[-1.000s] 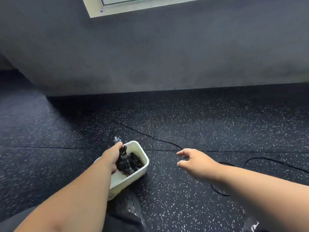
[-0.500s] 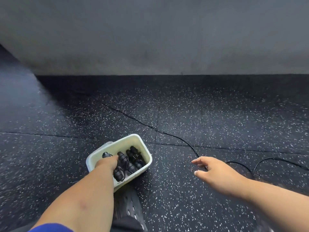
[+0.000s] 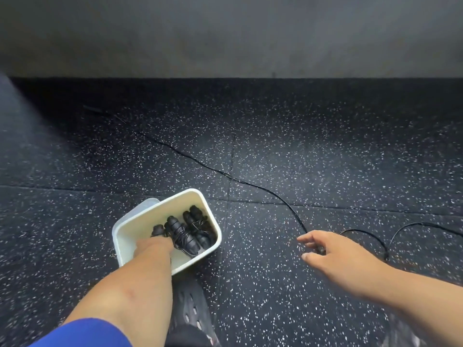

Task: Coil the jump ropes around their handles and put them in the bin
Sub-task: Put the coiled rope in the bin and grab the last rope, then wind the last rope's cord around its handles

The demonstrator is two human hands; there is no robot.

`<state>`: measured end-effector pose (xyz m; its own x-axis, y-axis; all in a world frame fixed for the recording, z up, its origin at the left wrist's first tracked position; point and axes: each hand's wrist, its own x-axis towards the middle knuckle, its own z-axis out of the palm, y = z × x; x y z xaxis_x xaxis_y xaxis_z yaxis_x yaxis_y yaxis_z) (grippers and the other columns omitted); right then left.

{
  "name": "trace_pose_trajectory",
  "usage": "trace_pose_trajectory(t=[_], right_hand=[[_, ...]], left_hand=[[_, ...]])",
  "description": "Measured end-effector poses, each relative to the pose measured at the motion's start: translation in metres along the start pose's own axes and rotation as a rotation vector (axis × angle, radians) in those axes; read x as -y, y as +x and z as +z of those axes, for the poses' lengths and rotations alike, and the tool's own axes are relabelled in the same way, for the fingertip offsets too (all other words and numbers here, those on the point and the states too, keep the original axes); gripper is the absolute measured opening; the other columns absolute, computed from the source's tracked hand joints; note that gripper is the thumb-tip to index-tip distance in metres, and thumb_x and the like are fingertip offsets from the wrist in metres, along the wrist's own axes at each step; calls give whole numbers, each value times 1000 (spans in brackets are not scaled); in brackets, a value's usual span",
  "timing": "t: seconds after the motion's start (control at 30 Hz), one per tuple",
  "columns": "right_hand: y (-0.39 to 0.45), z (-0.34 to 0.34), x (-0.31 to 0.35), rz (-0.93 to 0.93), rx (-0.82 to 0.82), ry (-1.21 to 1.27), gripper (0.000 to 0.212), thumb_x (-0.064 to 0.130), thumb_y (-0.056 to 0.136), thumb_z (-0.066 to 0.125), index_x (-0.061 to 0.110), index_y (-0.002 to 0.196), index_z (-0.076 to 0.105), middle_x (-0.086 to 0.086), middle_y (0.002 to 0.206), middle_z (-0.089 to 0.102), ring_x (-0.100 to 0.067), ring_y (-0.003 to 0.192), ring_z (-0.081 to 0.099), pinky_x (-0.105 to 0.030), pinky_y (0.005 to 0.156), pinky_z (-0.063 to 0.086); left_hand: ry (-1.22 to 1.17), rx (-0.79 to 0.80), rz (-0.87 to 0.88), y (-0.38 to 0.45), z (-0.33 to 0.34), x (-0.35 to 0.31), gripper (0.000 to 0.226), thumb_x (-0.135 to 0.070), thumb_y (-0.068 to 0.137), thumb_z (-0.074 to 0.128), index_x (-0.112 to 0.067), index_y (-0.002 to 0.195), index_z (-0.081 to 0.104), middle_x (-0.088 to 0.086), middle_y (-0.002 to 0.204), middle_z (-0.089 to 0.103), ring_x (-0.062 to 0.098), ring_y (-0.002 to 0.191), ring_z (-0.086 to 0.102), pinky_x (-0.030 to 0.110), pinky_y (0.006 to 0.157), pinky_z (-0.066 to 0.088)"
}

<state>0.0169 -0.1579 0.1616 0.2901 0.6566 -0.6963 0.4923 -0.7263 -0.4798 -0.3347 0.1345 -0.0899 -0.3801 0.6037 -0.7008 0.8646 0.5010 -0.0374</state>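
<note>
A cream rectangular bin (image 3: 140, 221) sits on the speckled black floor in front of me. Inside it lie coiled black jump ropes (image 3: 198, 224) wound around their handles. My left hand (image 3: 152, 246) is down inside the bin, its fingers curled round one coiled bundle (image 3: 181, 236) whose handle tip pokes out past my knuckles. A loose black jump rope (image 3: 250, 184) runs across the floor from the far left toward my right hand (image 3: 333, 256). That hand hovers just over the rope's near part, thumb and fingers spread and holding nothing.
More loops of the loose rope (image 3: 365, 235) curl on the floor to the right of my right hand. A translucent lid (image 3: 146, 204) sticks out behind the bin. My black perforated shoe (image 3: 190, 306) is just below the bin. A grey wall (image 3: 225, 33) borders the floor ahead.
My left hand has lowered the coiled rope from above the bin's rim down into the bin. My right hand has moved right and forward toward the loose rope on the floor.
</note>
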Motion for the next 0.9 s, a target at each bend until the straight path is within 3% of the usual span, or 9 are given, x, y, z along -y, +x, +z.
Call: trace_pose_trajectory(t=[0.1,0.2,0.3,0.4,0.47,0.6,0.63,0.73,0.9], right_hand=[[8,1,-6,16,-3,20,33,44,93,60,53,125,57,29,124,61,-5,91,72,-30,89,57],[13,1,-8,28,7,22,31,43,94,60,55,122,58,30,120,61,-11,90,73,-31,85,58],[14,1,-8,29,12,28,30,43,94,60,55,121,57,31,117,62,-15,88,74,-33,81,60],[12,2,-7,26,12,21,29,41,95,59,54,122,57,31,118,61,-16,87,74,-32,78,61],[11,5,-9,29,4,24,29,41,96,60,54,122,57,30,118,61,-16,89,74,-32,79,61],[7,7,-13,22,-5,36,28,42,95,61,55,120,57,29,117,62,-20,97,74,-35,83,60],[5,7,-13,22,-6,32,28,42,95,61,56,119,57,30,116,62,-20,95,74,-35,81,60],[0,7,-15,27,-12,40,28,41,95,62,55,118,58,29,115,63,-20,94,75,-36,79,60],[-4,3,-25,55,-13,-1,31,37,96,59,44,126,59,23,117,63,-4,53,63,-23,50,50]], left_hand=[[-169,27,-84,-47,-14,-4,57,-46,83,58,-2,119,63,19,91,72,34,75,67,35,65,44],[-249,-2,-63,-63,-20,-6,57,-50,97,51,-2,121,69,21,103,72,38,93,70,33,65,45],[-286,-46,-105,-60,-21,-7,67,-60,87,42,-6,114,72,18,96,68,38,89,67,37,87,54],[-465,-55,-106,-87,-20,-14,53,-35,95,55,2,133,55,22,115,65,40,96,64,35,83,43],[-535,-61,-96,-94,-16,-15,60,-36,90,57,4,135,49,24,121,66,43,98,65,38,86,48],[-468,-9,-46,-71,-3,-9,69,-34,90,55,2,143,30,31,107,71,39,73,68,40,59,54],[-450,-8,-31,-59,2,-8,67,-28,91,56,3,144,29,32,108,71,38,75,69,40,63,56],[-374,-10,60,-75,-8,-13,70,-26,91,62,2,150,38,26,142,58,39,122,64,44,98,56],[-329,-18,16,-149,-30,-20,55,-8,103,57,10,147,30,28,117,59,44,115,60,43,85,43]])
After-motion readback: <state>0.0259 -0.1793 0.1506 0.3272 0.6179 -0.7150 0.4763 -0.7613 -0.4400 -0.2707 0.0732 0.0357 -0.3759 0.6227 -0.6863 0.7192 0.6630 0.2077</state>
